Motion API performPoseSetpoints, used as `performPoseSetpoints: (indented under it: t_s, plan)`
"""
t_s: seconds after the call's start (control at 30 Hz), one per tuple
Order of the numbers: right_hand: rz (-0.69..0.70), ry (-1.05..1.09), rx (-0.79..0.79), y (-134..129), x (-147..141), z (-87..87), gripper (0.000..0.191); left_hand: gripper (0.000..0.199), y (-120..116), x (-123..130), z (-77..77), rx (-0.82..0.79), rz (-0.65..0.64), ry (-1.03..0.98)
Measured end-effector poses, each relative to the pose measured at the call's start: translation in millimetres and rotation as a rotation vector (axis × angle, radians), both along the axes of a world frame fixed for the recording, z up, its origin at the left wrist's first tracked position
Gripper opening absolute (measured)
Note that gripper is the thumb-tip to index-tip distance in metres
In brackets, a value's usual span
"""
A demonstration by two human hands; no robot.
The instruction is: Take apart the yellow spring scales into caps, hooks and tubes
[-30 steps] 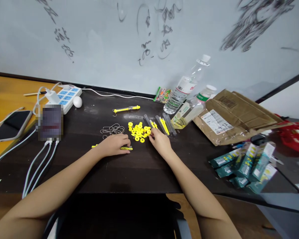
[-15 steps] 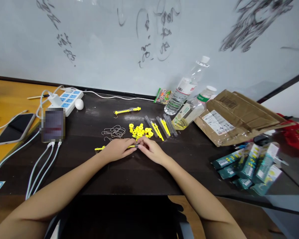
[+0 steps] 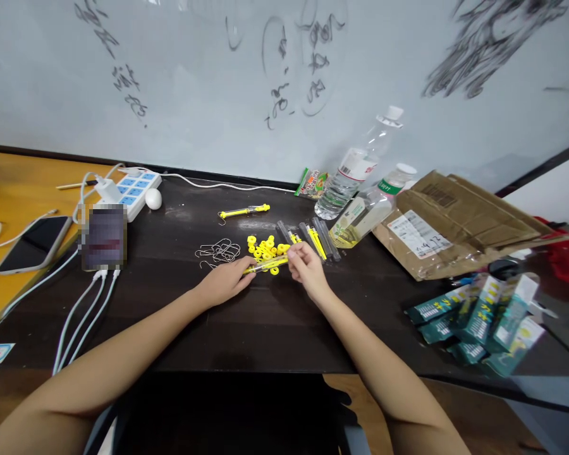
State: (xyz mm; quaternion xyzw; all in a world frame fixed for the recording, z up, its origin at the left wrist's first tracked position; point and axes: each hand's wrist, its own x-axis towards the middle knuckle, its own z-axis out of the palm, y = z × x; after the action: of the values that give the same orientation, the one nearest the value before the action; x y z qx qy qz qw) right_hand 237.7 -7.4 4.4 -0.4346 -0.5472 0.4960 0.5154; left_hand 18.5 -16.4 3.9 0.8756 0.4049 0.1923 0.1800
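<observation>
Between my hands is a clear tube with yellow parts (image 3: 266,265). My left hand (image 3: 224,282) grips its left end, and the fingers of my right hand (image 3: 306,266) pinch its right end. Just behind it lies a pile of small yellow pieces (image 3: 264,247). Metal wire hooks (image 3: 220,250) rest behind my left hand. Clear tubes (image 3: 326,239) and thin yellow sticks (image 3: 315,242) lie behind my right hand. Farther back sits another yellow-ended tube with a hook (image 3: 244,211).
A power strip (image 3: 137,193), a phone (image 3: 34,243) and a pixelated device (image 3: 104,237) with cables are at left. Two bottles (image 3: 351,177), a brown package (image 3: 436,221) and green boxes (image 3: 474,316) stand or lie at right. A whiteboard (image 3: 194,95) rises behind.
My right hand has moved right and slightly back, away from my left hand. More of the held tube shows between them. The yellow end that showed left of my left hand is no longer visible.
</observation>
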Motion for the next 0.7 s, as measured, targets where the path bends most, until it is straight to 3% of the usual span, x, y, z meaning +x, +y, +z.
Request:
performPoseSetpoints:
  t_s: [0.2, 0.4, 0.53, 0.6, 0.7]
  plan:
    - [-0.051, 0.166, -0.043, 3, 2, 4.0, 0.029, 0.032, 0, 5, -4.8, -0.101, -0.008, -0.044]
    - [0.170, 0.214, -0.132, -10, -11, 2.1, 0.033, 0.034, 3, 6, -7.3, -0.187, -0.021, -0.217]
    - [0.331, 0.075, -0.110, -17, -21, -4.6, 0.028, 0.035, 2, 7, -7.1, -0.205, -0.036, -0.287]
    - [0.271, 0.015, -0.059, -16, -20, -4.7, 0.029, 0.037, 1, 7, -7.2, -0.219, -0.008, -0.299]
    - [0.036, -0.020, 0.026, -7, -4, 1.9, 0.034, 0.034, 1, 7, -7.6, -0.242, 0.035, -0.302]
